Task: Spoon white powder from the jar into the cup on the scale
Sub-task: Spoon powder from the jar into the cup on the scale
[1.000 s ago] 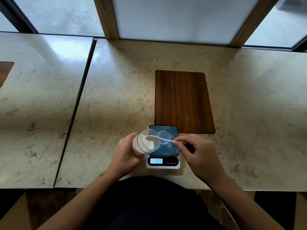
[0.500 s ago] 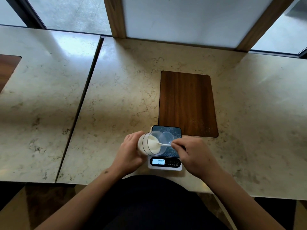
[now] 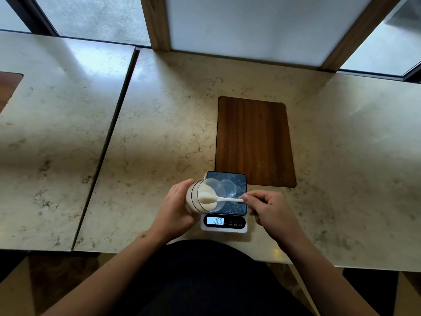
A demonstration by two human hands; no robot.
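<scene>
While the marble counter fills most of the view, w/ a seam down its left part, a dark wood inlay panel sits set into it just beyond the scale. Behind the counter are window panes and two wooden posts. Person's dark top shows at the bottom centre, both bare forearms reaching fwd.

Scale sits at the near edge of the counter, approx centre, its far corner touching or just overlapping the wood panel's near edge. Dark patterned platform, white base, lit display reading 0.00.

Left hand is wrapped around the clear jar, fingers curled on its body, jar tipped on its side w/ mouth facing right over the scale's left part. White powder is banked inside the jar.

Right hand pinches the white spoon by the handle end, thumb and fingertips closed on it, other fingers curled. Spoon lies roughly level, bowl inside the jar mouth, in the powder.

Clear cup stands upright on the platform, just right of the jar's mouth; can't tell if any powder is in it.
</scene>
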